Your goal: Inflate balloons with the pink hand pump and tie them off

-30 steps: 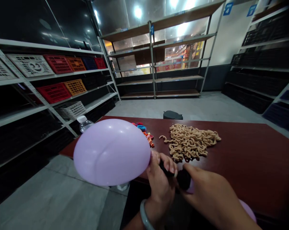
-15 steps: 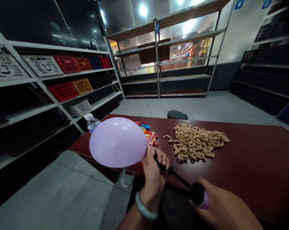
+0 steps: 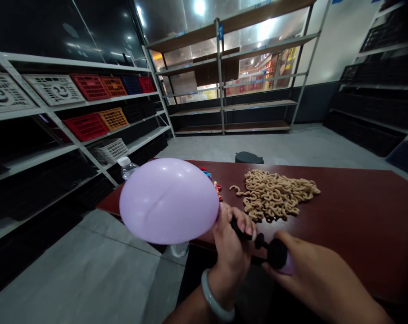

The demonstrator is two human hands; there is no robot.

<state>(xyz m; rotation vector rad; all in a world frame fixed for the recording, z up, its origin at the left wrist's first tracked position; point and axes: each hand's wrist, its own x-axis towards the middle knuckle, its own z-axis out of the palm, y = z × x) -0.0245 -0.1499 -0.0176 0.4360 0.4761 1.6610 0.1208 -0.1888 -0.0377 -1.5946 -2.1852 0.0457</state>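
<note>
An inflated lilac balloon (image 3: pixel 168 200) sits on the nozzle of a black hand pump (image 3: pixel 261 245). My left hand (image 3: pixel 233 249) is closed around the pump's front end at the balloon's neck; a grey bangle circles that wrist. My right hand (image 3: pixel 317 279) is closed on the pump's rear handle, whose black end cap and purple body show at my fingertips. Only a short piece of the pump's rod shows between the two hands. Both hands hover just in front of the near edge of the dark red table (image 3: pixel 352 216).
On the table lie a heap of tan curled pieces (image 3: pixel 274 195), a small pile of coloured uninflated balloons (image 3: pixel 215 182) and a capped water bottle (image 3: pixel 127 167). A dark round object (image 3: pixel 249 158) stands behind the table. Shelving with coloured plastic crates (image 3: pixel 89 105) lines the left wall.
My right hand pulled the handle back, drawing out the rod, then pushed it in again. The balloon is bigger than half a second ago.
</note>
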